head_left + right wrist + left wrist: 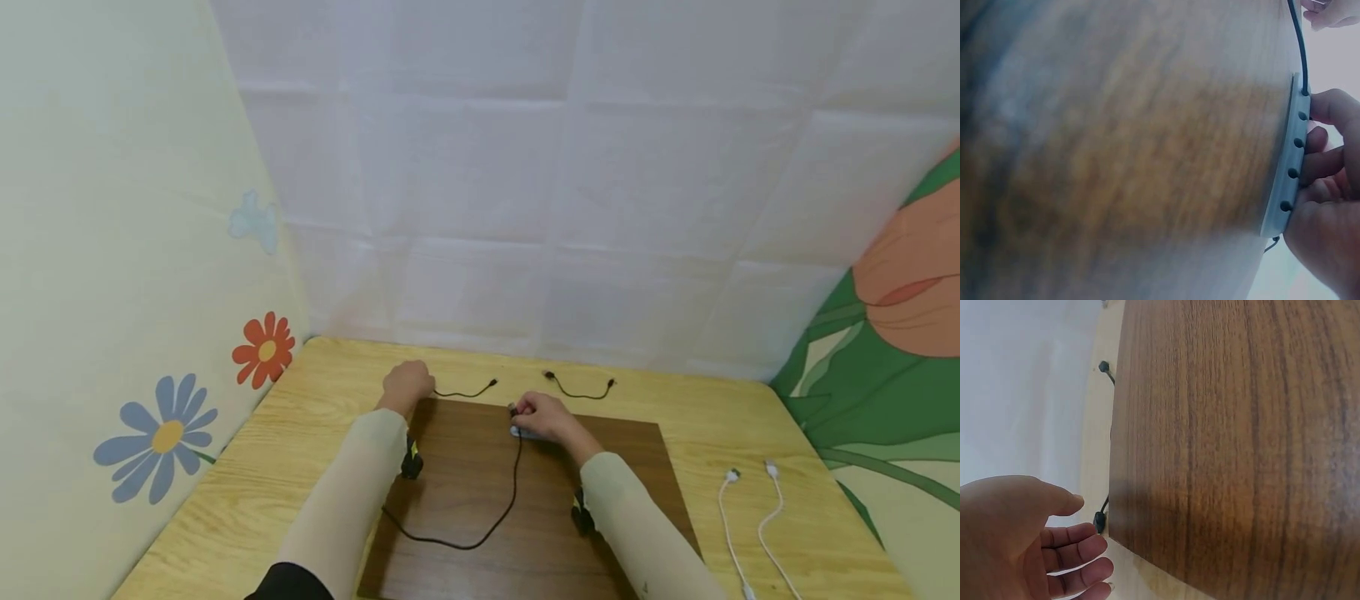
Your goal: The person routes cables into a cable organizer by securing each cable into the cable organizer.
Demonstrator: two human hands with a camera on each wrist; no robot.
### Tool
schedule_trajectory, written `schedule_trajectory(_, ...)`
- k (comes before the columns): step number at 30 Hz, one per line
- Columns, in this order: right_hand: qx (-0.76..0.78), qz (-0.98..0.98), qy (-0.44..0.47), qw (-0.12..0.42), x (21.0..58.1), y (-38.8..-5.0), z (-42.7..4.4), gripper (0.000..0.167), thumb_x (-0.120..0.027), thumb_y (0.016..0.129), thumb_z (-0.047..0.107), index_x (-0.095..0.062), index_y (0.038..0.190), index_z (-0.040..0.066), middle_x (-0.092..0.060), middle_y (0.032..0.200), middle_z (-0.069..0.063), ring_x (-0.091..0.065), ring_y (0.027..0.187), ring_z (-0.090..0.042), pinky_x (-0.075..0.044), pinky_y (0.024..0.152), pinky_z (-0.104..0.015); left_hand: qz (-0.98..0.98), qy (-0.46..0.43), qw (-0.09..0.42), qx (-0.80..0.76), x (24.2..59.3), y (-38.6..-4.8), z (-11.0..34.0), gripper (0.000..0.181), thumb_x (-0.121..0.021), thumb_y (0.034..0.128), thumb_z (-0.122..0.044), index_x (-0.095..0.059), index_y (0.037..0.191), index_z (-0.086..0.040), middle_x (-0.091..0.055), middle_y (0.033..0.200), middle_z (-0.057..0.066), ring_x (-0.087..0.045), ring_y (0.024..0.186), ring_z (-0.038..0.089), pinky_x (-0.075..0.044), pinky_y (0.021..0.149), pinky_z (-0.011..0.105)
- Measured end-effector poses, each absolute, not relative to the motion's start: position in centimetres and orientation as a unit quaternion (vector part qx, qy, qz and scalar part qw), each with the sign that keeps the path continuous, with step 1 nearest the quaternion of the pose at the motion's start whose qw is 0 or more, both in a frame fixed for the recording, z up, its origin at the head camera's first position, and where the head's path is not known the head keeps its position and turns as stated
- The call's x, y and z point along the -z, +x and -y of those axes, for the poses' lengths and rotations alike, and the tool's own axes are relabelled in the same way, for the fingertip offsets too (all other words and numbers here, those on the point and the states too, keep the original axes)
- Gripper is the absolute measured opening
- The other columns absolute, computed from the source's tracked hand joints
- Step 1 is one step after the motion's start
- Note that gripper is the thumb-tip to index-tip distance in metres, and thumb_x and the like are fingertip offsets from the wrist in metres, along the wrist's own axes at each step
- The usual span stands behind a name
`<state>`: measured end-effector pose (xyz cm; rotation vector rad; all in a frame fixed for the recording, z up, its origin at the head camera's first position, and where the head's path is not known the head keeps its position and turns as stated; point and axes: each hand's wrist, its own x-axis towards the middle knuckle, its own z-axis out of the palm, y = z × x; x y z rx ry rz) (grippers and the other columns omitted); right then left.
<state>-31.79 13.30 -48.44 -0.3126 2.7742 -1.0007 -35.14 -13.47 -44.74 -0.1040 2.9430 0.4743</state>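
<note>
A long black cable [465, 547] curves across the brown wooden board [457, 483]. My right hand [546, 415] pinches its plug end at the board's far edge. There the cable runs into the end slot of a grey cable holder [1285, 162], whose other visible slots hold no cable. The right fingers [1329, 162] are behind the holder and partly hidden by it. My left hand [407, 385] is over the board's far left corner. In the left wrist view its thumb and fingers are apart, close beside a black plug [1099, 522] of a short black cable [465, 394].
Another short black cable [581, 395] lies behind the board on the yellow wood-grain table [300, 450]. To the right lie two white cables, one nearer the board [727, 525] and one farther out [768, 533]. A white sheeted wall [465, 167] rises behind.
</note>
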Motion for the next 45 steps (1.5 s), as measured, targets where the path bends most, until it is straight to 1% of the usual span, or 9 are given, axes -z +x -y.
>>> schedule_trajectory(12,0.344,-0.928,-0.105,0.092,48.7,-32.0,-13.5,0.012,-0.074,0.089,0.017,-0.065,0.092,0.01,-0.062,0.086,-0.001,-0.054,0.078,-0.015,-0.046,0.072,-0.031,-0.98,-0.033,0.085,-0.178,46.8,-36.4,13.1,0.034,-0.051,0.0964,-0.017,-0.045,0.063,-0.014,-0.049,0.07,0.006,-0.045,0.066,0.021,-0.041,0.058,0.036)
schedule_trajectory(15,0.344,-0.928,-0.106,0.092,48.8,-32.1,-13.4,0.012,-0.074,0.089,0.016,-0.065,0.091,0.01,-0.062,0.085,0.0,-0.054,0.077,-0.015,-0.046,0.072,-0.031,-0.979,-0.043,0.086,-0.177,47.3,-36.7,12.8,0.032,-0.052,0.0964,-0.017,-0.051,0.065,-0.011,-0.054,0.073,0.008,-0.047,0.066,0.021,-0.045,0.059,0.037)
schedule_trajectory(21,0.346,-0.928,-0.105,0.094,49.0,-32.1,-13.5,0.011,-0.074,0.089,0.016,-0.064,0.09,0.01,-0.062,0.084,0.0,-0.054,0.077,-0.015,-0.045,0.071,-0.03,-0.98,-0.067,0.087,-0.163,47.8,-37.2,12.2,0.024,-0.052,0.0961,-0.016,-0.068,0.082,-0.005,-0.068,0.093,0.015,-0.059,0.08,0.024,-0.056,0.073,0.046)
schedule_trajectory(27,0.343,-0.929,-0.106,0.094,48.9,-32.2,-13.5,0.011,-0.074,0.09,0.017,-0.065,0.091,0.01,-0.062,0.085,0.0,-0.054,0.077,-0.015,-0.046,0.072,-0.03,-0.978,-0.082,0.1,-0.166,47.5,-37.2,11.6,0.029,-0.047,0.1007,-0.015,-0.072,0.099,-0.001,-0.069,0.112,0.022,-0.064,0.093,0.03,-0.054,0.076,0.051)
schedule_trajectory(32,0.342,-0.929,-0.107,0.094,48.9,-32.3,-13.5,0.011,-0.073,0.09,0.017,-0.065,0.092,0.01,-0.062,0.086,0.0,-0.054,0.078,-0.015,-0.046,0.073,-0.032,-0.978,-0.081,0.096,-0.164,46.9,-36.7,11.4,0.029,-0.047,0.0999,-0.013,-0.073,0.101,0.001,-0.068,0.118,0.025,-0.065,0.106,0.038,-0.051,0.086,0.056)
schedule_trajectory(36,0.338,-0.931,-0.105,0.093,48.9,-32.3,-13.6,0.011,-0.073,0.09,0.018,-0.065,0.093,0.01,-0.062,0.087,0.0,-0.054,0.079,-0.015,-0.047,0.074,-0.032,-0.976,-0.075,0.071,-0.19,46.5,-36.5,11.3,0.027,-0.05,0.099,-0.013,-0.072,0.089,-0.001,-0.07,0.112,0.024,-0.065,0.104,0.04,-0.049,0.093,0.059)
schedule_trajectory(39,0.336,-0.931,-0.103,0.094,48.9,-32.4,-13.7,0.012,-0.073,0.09,0.017,-0.065,0.093,0.009,-0.062,0.087,-0.001,-0.054,0.079,-0.015,-0.047,0.073,-0.032,-0.972,-0.066,0.035,-0.222,46.4,-37.0,11.3,0.029,-0.049,0.1004,-0.015,-0.069,0.085,-0.001,-0.07,0.102,0.02,-0.066,0.091,0.034,-0.055,0.085,0.054)
schedule_trajectory(42,0.338,-0.93,-0.103,0.098,48.8,-32.4,-13.7,0.012,-0.073,0.09,0.017,-0.064,0.093,0.009,-0.061,0.087,-0.001,-0.054,0.079,-0.016,-0.046,0.073,-0.032,-0.966,-0.059,-0.002,-0.252,46.2,-37.6,11.2,0.03,-0.047,0.1017,-0.018,-0.064,0.098,0.006,-0.068,0.096,0.021,-0.064,0.082,0.032,-0.056,0.073,0.048)
schedule_trajectory(45,0.339,-0.93,-0.102,0.101,48.8,-32.5,-13.7,0.011,-0.072,0.091,0.017,-0.064,0.092,0.009,-0.061,0.086,-0.001,-0.053,0.078,-0.016,-0.045,0.072,-0.031,-0.955,-0.059,-0.038,-0.29,46.2,-37.9,11.2,0.029,-0.049,0.1011,-0.018,-0.058,0.111,0.008,-0.066,0.095,0.024,-0.064,0.081,0.034,-0.054,0.071,0.048)
